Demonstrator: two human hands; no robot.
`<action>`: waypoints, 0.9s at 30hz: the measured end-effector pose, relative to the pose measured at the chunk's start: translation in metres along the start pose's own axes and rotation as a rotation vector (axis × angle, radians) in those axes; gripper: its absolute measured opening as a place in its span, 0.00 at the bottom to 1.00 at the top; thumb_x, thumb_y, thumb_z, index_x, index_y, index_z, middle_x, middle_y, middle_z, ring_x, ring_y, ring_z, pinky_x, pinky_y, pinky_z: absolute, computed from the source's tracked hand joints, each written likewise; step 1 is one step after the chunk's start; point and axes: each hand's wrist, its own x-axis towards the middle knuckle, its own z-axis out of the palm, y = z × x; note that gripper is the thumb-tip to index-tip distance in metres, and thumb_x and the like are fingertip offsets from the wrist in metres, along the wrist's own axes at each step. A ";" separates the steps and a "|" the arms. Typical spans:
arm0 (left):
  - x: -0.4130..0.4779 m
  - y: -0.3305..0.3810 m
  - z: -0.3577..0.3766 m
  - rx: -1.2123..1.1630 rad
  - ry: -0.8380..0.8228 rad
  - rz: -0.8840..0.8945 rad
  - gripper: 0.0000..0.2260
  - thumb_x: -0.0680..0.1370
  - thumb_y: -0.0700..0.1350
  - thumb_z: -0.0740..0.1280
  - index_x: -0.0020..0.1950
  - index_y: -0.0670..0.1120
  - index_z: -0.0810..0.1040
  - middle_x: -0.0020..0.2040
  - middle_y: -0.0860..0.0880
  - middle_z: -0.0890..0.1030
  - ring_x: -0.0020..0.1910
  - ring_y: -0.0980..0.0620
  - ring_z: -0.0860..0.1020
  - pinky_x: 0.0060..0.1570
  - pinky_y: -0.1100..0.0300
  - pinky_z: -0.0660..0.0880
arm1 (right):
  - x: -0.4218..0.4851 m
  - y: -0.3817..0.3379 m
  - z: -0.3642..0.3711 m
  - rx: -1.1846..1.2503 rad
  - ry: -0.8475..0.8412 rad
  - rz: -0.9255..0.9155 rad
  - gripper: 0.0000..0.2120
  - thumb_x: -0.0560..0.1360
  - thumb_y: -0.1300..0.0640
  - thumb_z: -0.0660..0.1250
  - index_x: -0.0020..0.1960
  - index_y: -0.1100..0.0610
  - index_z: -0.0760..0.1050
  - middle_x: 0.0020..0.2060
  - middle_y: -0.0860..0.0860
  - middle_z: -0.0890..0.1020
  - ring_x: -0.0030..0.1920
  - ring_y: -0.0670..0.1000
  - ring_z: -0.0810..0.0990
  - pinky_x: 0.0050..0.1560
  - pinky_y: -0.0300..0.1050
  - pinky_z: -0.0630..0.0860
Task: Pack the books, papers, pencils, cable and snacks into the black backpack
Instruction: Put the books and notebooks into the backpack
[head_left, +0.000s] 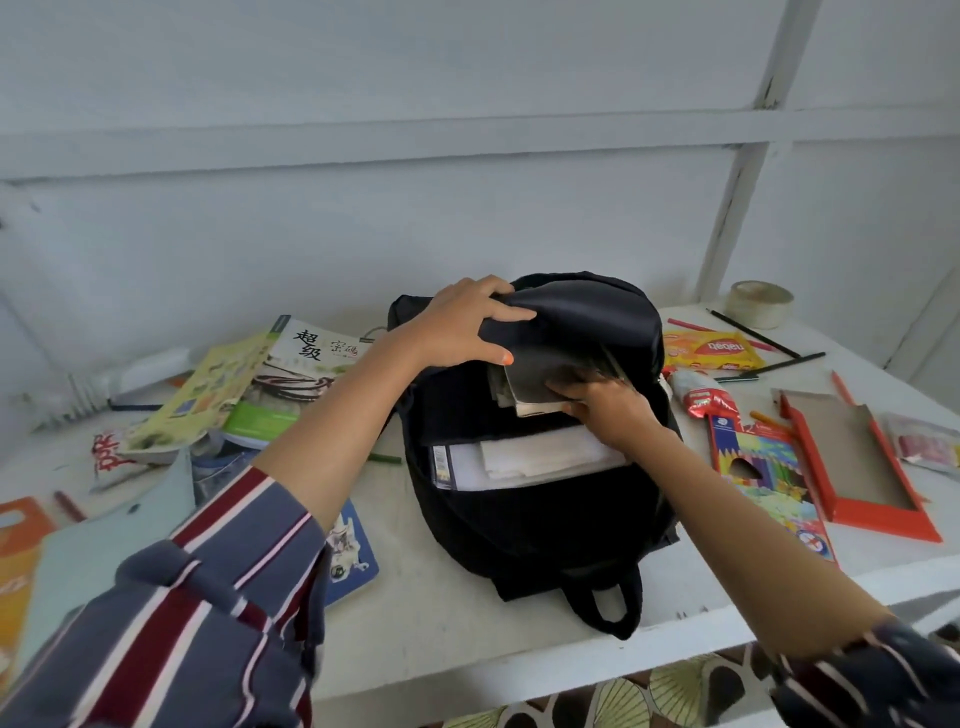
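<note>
Striped sleeves (208, 613) in blue, red and white come from the bottom edge. On the white bench (447, 613) lies the black backpack (524, 525), soft fabric, its mouth wide open, with white papers (535, 457) inside. Left hand (462, 325) grips the raised flap, fingers (506, 312) curled over the cloth. Right hand (608, 402) holds a dark book (540, 382) in the opening, fingers wrapped on its edge. Left of the bag, a book cover (306, 358) shows "超级". On the right lie a colourful pencil box (769, 478), an orange cardboard tray (857, 467) and a yellow snack packet (711, 351); its writing is not readable.
</note>
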 end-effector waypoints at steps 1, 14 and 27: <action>0.000 0.000 0.000 0.002 -0.005 -0.003 0.25 0.72 0.48 0.72 0.68 0.54 0.72 0.69 0.48 0.66 0.66 0.47 0.65 0.68 0.49 0.61 | 0.004 0.001 -0.002 0.010 0.011 0.004 0.20 0.80 0.49 0.57 0.72 0.41 0.62 0.73 0.51 0.62 0.72 0.57 0.61 0.71 0.51 0.58; 0.002 0.001 0.002 -0.064 0.009 -0.039 0.24 0.72 0.46 0.73 0.67 0.53 0.73 0.69 0.48 0.66 0.67 0.48 0.64 0.68 0.52 0.61 | 0.005 -0.002 0.009 0.152 -0.008 -0.150 0.21 0.80 0.53 0.59 0.72 0.48 0.64 0.74 0.52 0.60 0.75 0.56 0.54 0.73 0.53 0.55; -0.002 0.005 0.002 -0.083 -0.011 -0.071 0.24 0.72 0.45 0.73 0.67 0.53 0.73 0.70 0.48 0.66 0.67 0.49 0.64 0.68 0.53 0.61 | -0.006 0.000 0.004 0.020 -0.159 -0.140 0.26 0.79 0.42 0.53 0.75 0.46 0.55 0.77 0.47 0.47 0.76 0.55 0.43 0.73 0.58 0.45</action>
